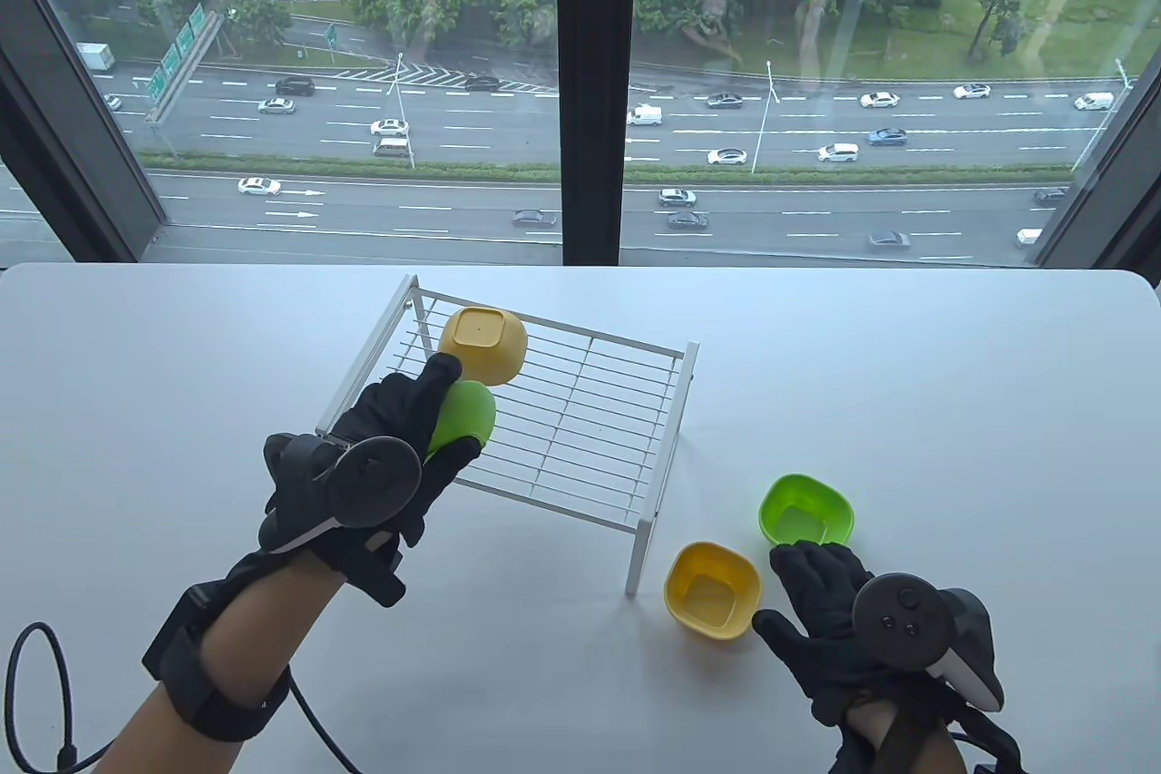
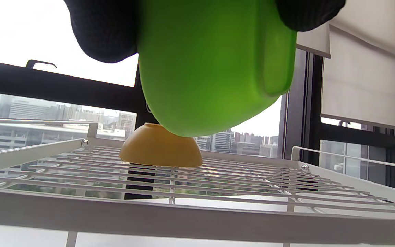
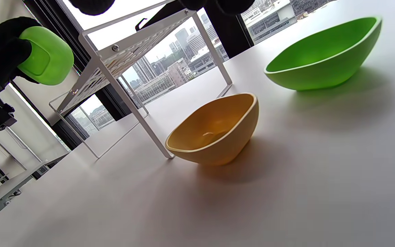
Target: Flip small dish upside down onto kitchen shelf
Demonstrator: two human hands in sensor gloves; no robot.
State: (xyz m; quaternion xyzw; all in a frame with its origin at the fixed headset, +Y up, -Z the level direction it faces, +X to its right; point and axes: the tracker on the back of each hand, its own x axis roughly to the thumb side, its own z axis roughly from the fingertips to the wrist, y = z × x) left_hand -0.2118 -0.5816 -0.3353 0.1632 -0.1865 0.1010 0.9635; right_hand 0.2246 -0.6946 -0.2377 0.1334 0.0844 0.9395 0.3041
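Note:
My left hand (image 1: 399, 438) grips a small green dish (image 1: 464, 417), bottom outward, held a little above the near left part of the white wire shelf (image 1: 580, 411). The dish fills the top of the left wrist view (image 2: 211, 68) and shows in the right wrist view (image 3: 46, 56). A yellow dish (image 1: 482, 344) lies upside down on the shelf's far left corner, also in the left wrist view (image 2: 159, 147). My right hand (image 1: 816, 602) rests on the table, fingers spread, holding nothing, between an upright yellow dish (image 1: 712, 590) and an upright green dish (image 1: 805, 511).
The shelf's front right leg (image 1: 640, 556) stands just left of the upright yellow dish (image 3: 214, 130). The upright green dish (image 3: 324, 58) sits farther right. The white table (image 1: 952, 411) ends at a large window behind. A black cable (image 1: 36, 701) loops at the near left.

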